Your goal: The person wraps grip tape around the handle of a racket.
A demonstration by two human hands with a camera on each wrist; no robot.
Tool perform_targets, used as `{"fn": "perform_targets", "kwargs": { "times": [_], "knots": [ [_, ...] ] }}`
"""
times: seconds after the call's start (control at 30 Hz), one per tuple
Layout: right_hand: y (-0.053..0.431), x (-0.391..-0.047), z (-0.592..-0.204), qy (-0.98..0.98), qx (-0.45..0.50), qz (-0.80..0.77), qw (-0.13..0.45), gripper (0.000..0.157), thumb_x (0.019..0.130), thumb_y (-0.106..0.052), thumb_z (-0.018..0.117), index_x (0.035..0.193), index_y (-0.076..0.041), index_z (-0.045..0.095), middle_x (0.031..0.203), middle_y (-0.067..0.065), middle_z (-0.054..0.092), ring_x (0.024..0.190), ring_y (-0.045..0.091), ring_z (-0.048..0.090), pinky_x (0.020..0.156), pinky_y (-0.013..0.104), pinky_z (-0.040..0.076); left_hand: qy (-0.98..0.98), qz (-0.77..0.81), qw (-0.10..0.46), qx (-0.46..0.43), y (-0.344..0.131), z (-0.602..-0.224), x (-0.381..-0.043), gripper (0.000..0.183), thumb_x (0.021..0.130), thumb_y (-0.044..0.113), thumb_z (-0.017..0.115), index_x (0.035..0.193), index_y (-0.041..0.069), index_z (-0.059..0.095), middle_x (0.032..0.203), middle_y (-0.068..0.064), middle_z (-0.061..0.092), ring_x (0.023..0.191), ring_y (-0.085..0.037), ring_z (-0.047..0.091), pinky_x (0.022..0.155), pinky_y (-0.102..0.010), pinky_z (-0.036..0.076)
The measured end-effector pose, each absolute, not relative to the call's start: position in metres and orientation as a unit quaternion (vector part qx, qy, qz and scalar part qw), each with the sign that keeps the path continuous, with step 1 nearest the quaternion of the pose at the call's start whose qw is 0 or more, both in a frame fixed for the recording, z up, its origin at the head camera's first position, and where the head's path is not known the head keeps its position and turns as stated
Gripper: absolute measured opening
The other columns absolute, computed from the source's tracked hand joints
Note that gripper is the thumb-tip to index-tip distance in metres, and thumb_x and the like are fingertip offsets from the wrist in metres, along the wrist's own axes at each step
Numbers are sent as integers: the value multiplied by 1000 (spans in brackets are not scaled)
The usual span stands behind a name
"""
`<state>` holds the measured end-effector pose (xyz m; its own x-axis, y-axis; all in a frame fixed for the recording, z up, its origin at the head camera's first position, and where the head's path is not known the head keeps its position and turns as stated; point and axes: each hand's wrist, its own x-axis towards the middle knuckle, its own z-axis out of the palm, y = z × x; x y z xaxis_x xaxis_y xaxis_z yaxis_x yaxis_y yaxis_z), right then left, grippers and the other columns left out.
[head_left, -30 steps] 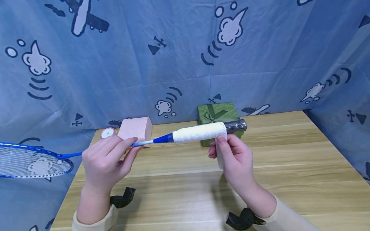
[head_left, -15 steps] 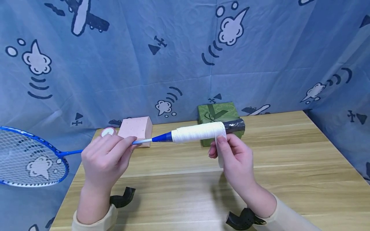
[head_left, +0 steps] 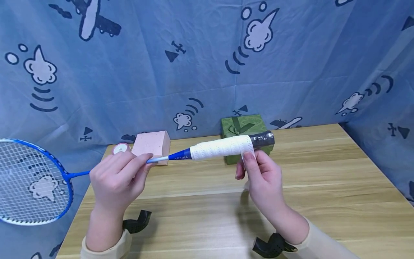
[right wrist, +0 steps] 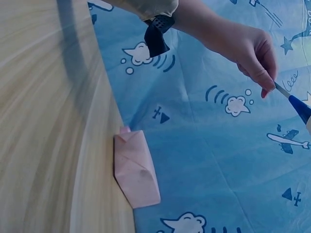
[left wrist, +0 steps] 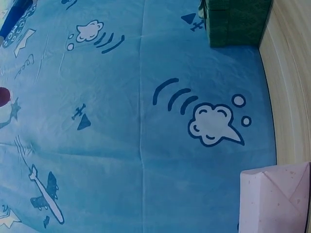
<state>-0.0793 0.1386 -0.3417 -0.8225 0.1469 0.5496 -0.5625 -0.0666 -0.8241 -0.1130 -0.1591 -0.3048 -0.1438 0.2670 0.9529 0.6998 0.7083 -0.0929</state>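
A blue badminton racket (head_left: 180, 155) is held level above the table, its strung head out to the left. My left hand (head_left: 118, 176) pinches the thin shaft between thumb and fingers; the right wrist view shows this left hand (right wrist: 250, 53) on the shaft too. White perforated grip tape (head_left: 220, 148) is wound round most of the handle. Bare black handle (head_left: 262, 139) shows at the butt end. My right hand (head_left: 265, 176) pinches the loose strip of tape just below the handle, thumb in front; part of the strip is hidden behind the fingers.
A pink box (head_left: 151, 143) and a small round pink-and-white roll (head_left: 121, 148) stand at the table's back left. Behind the handle is a green box with a ribbon (head_left: 242, 126). A blue patterned curtain (head_left: 207, 72) hangs behind the wooden table (head_left: 200, 216).
The racket has rolled about its shaft, so its head shows more face-on and lettering appears on the blue cone. The handle has shifted slightly left; both hands stay nearly in place.
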Motion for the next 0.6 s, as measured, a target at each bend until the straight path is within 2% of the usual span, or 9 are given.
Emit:
{"fn": "perform_targets", "kwargs": {
  "times": [0.07,0.17,0.37,0.6],
  "knots": [
    [138,-80,-342,-639,157,710,250,29,106,1,49,79,7,56,66,6,62,59,15,58,58,23,50,-736,-194,555,-337,-161,-306,-112,31,100,24,65,79,5,78,57,-2,55,44,-15,32,40,-30,21],
    [137,-79,-342,-635,154,715,246,28,106,2,50,79,8,56,67,6,62,59,15,59,58,23,52,-745,-192,539,-342,-164,-307,-111,25,96,19,64,81,5,78,60,-2,59,43,-15,35,40,-29,24],
    [138,-78,-341,-626,150,729,234,25,105,2,51,83,11,57,70,5,63,60,15,60,60,24,54,-747,-193,532,-349,-165,-307,-110,28,99,24,67,81,5,77,63,-3,64,44,-16,41,39,-31,28],
    [139,-77,-340,-631,154,724,233,23,104,3,52,84,10,59,71,5,64,61,14,61,62,23,54,-745,-197,536,-345,-164,-310,-110,28,100,23,67,83,4,79,63,-5,65,43,-19,45,40,-32,31]
  ]
}}
